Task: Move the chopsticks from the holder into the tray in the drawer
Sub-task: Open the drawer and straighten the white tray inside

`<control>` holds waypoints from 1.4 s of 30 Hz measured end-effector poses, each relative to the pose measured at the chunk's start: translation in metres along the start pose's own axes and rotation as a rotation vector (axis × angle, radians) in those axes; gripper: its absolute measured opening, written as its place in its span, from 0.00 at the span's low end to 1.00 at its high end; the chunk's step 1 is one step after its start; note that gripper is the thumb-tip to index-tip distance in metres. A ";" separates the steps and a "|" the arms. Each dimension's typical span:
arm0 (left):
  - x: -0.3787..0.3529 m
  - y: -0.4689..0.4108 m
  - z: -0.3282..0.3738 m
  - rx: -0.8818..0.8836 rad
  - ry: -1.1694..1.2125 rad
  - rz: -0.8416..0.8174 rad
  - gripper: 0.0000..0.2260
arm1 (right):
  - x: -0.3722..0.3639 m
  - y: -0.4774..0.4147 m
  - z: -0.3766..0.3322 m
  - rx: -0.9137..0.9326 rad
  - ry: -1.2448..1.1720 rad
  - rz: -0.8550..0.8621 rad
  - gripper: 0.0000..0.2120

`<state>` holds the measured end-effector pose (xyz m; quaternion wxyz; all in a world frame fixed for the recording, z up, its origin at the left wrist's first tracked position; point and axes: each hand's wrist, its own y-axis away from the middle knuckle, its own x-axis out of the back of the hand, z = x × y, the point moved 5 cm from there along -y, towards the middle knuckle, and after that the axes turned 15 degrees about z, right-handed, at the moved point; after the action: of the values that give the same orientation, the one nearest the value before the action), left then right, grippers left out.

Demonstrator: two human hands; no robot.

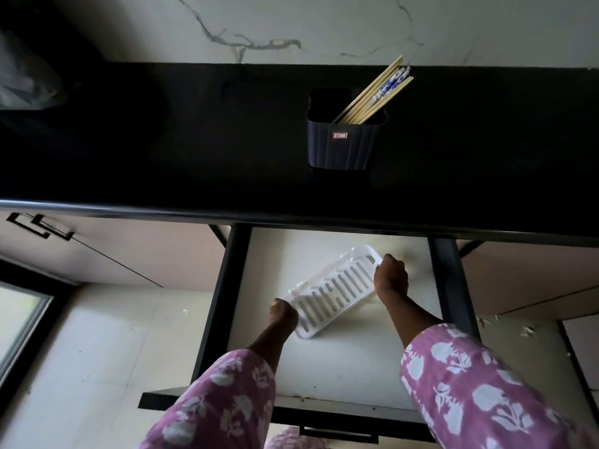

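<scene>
The open drawer (223, 286) fills the lower centre, with the white slotted tray (334, 286) lying askew in it, seemingly tipped. Up right of centre, the black holder (343, 147) has the chopsticks (379, 89) leaning inside. The left hand (283, 314) curls round the tray's lower-left corner and the right hand (390, 277) grips its upper-right end. Best now to lower both ends together and square it to the drawer walls before reaching up.

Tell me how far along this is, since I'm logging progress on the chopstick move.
Done: the drawer is pulled open. In hand: the left hand and right hand each hold an end of the white tray, askew inside it. Left: the chopsticks all stand in the holder.
</scene>
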<state>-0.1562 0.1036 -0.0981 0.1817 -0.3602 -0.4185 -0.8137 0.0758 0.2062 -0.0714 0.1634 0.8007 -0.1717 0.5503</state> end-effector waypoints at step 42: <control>0.003 0.014 -0.017 -0.302 0.144 0.138 0.20 | 0.026 0.086 0.092 -0.128 0.017 0.099 0.08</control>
<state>-0.1573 0.0815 -0.0943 0.2105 -0.3523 -0.2518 -0.8765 0.1214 0.0856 -0.0720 0.1882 0.7746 -0.2444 0.5522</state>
